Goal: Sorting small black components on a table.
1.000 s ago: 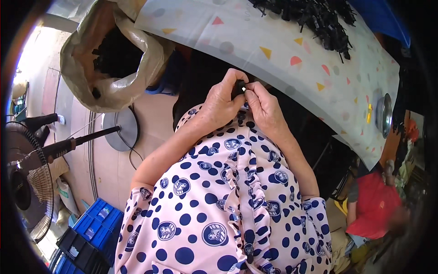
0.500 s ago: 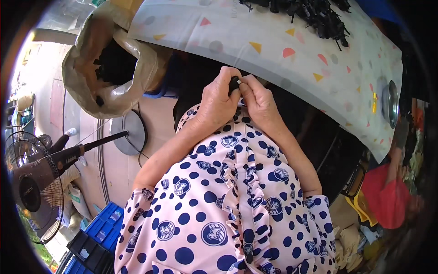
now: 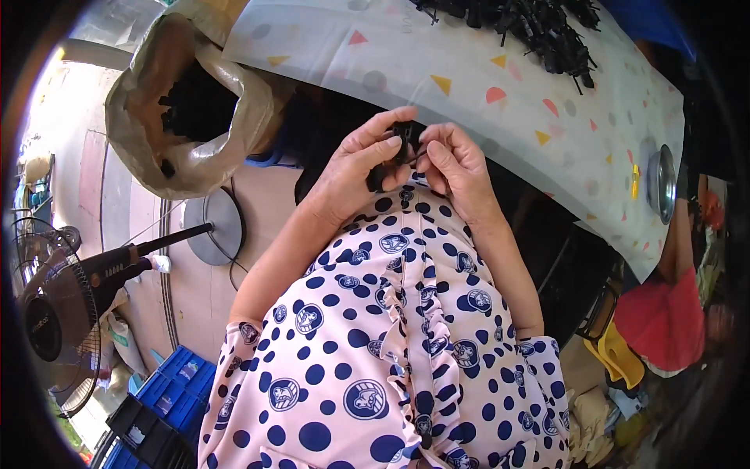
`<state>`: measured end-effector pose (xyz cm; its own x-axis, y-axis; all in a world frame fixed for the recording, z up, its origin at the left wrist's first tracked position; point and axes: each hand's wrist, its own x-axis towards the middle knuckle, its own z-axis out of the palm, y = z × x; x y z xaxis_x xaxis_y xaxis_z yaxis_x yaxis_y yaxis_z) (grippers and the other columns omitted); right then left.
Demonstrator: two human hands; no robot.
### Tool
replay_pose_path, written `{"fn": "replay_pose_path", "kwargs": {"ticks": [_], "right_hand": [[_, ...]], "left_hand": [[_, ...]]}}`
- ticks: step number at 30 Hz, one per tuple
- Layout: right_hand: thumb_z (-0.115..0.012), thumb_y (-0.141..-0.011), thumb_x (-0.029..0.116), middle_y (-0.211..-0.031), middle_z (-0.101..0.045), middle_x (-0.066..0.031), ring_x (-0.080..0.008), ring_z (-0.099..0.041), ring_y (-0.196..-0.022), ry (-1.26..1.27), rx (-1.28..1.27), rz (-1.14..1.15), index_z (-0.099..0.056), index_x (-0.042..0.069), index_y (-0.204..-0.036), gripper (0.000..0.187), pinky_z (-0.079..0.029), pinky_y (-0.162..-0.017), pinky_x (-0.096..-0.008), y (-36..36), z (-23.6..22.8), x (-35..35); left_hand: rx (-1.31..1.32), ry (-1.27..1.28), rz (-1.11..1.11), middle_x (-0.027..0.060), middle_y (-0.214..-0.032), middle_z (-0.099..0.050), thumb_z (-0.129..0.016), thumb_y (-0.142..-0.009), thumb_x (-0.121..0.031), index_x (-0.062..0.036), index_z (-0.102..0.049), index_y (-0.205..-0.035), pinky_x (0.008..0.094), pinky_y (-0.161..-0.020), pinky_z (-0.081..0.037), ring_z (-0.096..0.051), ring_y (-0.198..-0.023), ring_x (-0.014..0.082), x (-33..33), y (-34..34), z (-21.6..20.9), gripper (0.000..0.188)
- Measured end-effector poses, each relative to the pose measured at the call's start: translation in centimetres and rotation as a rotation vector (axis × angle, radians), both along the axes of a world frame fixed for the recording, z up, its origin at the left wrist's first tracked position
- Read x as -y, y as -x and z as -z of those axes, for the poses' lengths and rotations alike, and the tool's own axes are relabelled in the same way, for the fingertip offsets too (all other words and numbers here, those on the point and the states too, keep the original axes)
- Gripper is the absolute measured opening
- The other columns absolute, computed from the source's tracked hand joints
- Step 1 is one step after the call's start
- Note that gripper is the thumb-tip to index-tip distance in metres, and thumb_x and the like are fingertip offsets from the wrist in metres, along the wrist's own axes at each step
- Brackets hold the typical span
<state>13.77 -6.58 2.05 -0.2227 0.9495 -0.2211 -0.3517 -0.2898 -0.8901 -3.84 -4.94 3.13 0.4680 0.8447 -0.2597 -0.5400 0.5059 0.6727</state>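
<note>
My left hand (image 3: 355,164) is closed around a small black plastic part (image 3: 404,134), held in front of my body by the table's near edge. Its exact kind does not show. Close beside it, my right hand (image 3: 457,160) has its fingers curled, thumb against fingers, at a thin dark piece (image 3: 420,154) that sticks out toward the black part. Whether that piece is joined to the part I cannot tell. On the table's far side lies a pile of similar black parts (image 3: 539,35).
A patterned cloth covers the table (image 3: 453,55); a round metal dish (image 3: 662,184) sits at its right end. To the left stand an open sack (image 3: 141,148) with black pieces inside, a fan (image 3: 58,320) and blue crates (image 3: 180,383). A yellow stool (image 3: 613,356) is at the right.
My hands have moved slightly apart and turned, so more of the black part shows in my left hand. The thin dark piece has come into sight at my right fingers.
</note>
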Motion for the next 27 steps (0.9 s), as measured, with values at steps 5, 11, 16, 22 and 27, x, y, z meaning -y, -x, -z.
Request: {"fn": "replay_pose_path", "kwargs": {"ticks": [5, 11, 16, 22, 27], "right_hand": [[-0.056, -0.095, 0.018, -0.073, -0.056, 0.0021, 0.0007, -0.037, -0.049, 0.095, -0.118, -0.106, -0.058, 0.005, -0.103, 0.014, -0.026, -0.043, -0.0148, 0.0, -0.3, -0.6], [-0.062, -0.092, 0.024, -0.074, -0.054, 0.0061, 0.0011, -0.036, -0.050, 0.049, 0.031, -0.097, -0.058, 0.005, -0.106, 0.024, -0.025, -0.044, -0.0144, 0.0, 0.5, -0.5], [-0.055, -0.096, 0.024, -0.069, -0.050, 0.0077, 0.0001, -0.035, -0.050, -0.087, 0.320, -0.029, -0.058, 0.004, -0.109, 0.024, -0.025, -0.045, -0.0154, 0.7, 0.2, -0.1], [-0.044, -0.100, 0.035, -0.064, -0.042, 0.0073, -0.0009, -0.031, -0.050, 0.066, 0.210, -0.063, -0.053, 0.002, -0.119, 0.038, -0.022, -0.045, -0.0165, 1.3, -2.3, 0.7], [-0.044, -0.100, 0.029, -0.067, -0.042, 0.0075, -0.0005, -0.032, -0.053, 0.029, 0.177, -0.059, -0.049, 0.003, -0.124, 0.036, -0.024, -0.045, -0.0167, 1.1, -1.9, 0.6]], "left_hand": [[-0.006, -0.040, 0.157, 0.0071, -0.086, -0.059, -0.051, -0.093, -0.010, -0.0057, -0.049, -0.129, 0.0172, -0.046, -0.034, -0.051, -0.058, 0.0097, 0.3, 0.1, 0.2, 0.036], [-0.164, -0.082, 0.145, 0.0029, -0.075, -0.058, -0.047, -0.093, -0.004, -0.0066, -0.052, -0.125, 0.0162, -0.051, -0.042, -0.056, -0.061, 0.0064, 0.5, -0.3, -0.4, 0.032], [-0.754, -0.717, 0.012, 0.0116, -0.085, -0.065, -0.051, -0.090, 0.000, -0.0020, -0.051, -0.123, 0.0262, -0.065, -0.053, -0.064, -0.072, 0.0152, 0.9, -1.0, 0.7, 0.034], [-0.782, -0.699, -0.080, 0.0015, -0.083, -0.059, -0.050, -0.092, -0.002, -0.0046, -0.051, -0.127, 0.0193, -0.059, -0.044, -0.050, -0.061, 0.0051, 0.8, -1.0, 1.0, 0.035], [-0.771, -0.659, -0.067, 0.0003, -0.085, -0.058, -0.049, -0.094, -0.003, -0.0058, -0.051, -0.128, 0.0177, -0.052, -0.041, -0.048, -0.058, 0.0031, 0.7, -1.4, 0.4, 0.035]]}}
